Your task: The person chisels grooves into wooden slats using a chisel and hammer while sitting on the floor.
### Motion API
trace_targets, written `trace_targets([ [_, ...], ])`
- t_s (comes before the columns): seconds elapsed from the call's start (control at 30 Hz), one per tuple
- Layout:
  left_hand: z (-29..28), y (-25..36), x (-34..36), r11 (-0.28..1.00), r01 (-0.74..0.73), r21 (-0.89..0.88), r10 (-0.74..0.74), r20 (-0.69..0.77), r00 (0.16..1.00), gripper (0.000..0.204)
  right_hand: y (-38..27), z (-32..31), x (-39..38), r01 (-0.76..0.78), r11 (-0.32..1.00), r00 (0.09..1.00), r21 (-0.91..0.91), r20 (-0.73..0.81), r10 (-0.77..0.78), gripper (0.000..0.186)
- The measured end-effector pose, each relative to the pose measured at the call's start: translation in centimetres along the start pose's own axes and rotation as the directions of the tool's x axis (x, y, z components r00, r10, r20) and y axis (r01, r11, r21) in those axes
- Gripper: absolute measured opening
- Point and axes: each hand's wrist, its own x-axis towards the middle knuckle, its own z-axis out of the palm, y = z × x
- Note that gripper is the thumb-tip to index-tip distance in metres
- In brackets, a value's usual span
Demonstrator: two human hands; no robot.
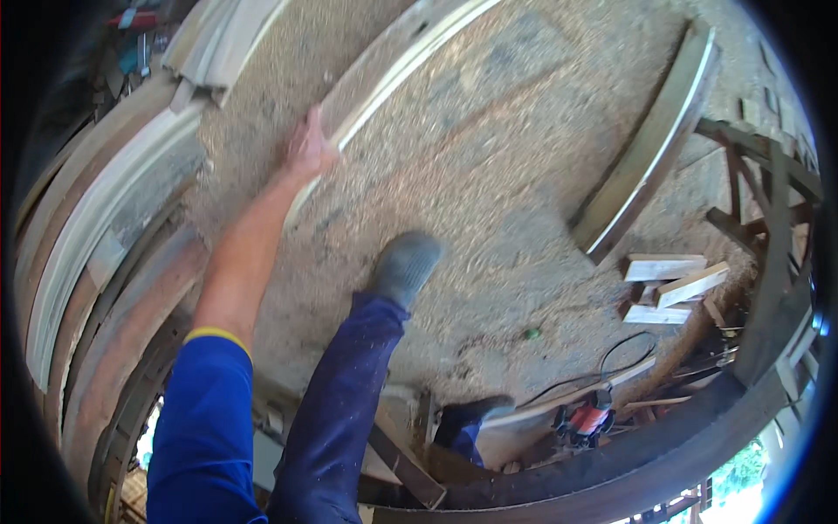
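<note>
My left hand (309, 148) grips the near end of a long, pale wooden plank (377, 80) whose edge runs off toward the upper middle of the picture. My fingers are closed on it, and my bare forearm comes up from a blue sleeve at the lower left. My right hand is out of view. Beside the plank, the floor (480, 175) is covered with sawdust and shavings. To the left lie stacked long boards (122, 201), bent by the lens. A separate timber (642, 144) with a light edge lies at the upper right.
My shoes stand below on the floor. Short pale offcuts (665, 266) lie at the right, near crossed timber frames (768, 183). A red and black power tool (587, 417) with a cable sits at the lower right. A large dark curved-looking beam (567, 472) spans the bottom.
</note>
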Motion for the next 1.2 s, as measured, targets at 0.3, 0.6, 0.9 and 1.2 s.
trace_targets([
  [0.3,-10.7,0.6,-21.0,0.836,0.379,-0.398,-0.146,0.504,0.851,0.111,-2.3,-2.4,3.0,0.365,0.931,0.931,-0.003,-0.002,-0.365,0.065],
  [0.6,-33.1,6.1,-40.4,0.679,0.59,-0.437,-0.08,0.755,0.651,0.098,-21.3,-7.2,-3.0,0.982,-0.004,0.017,-0.19,0.112,-0.994,0.059],
  [0.9,-39.1,5.2,-55.9,0.749,0.274,-0.603,0.286,0.667,0.688,0.09,-33.4,2.1,-23.8,0.369,-0.919,-0.75,0.135,0.627,-0.209,0.064],
  [1.2,-49.4,11.6,-56.5,0.771,-0.342,-0.537,0.634,0.599,0.489,0.084,-32.4,-7.2,-30.1,0.757,-0.575,-0.243,0.31,0.951,0.192,0.109],
])
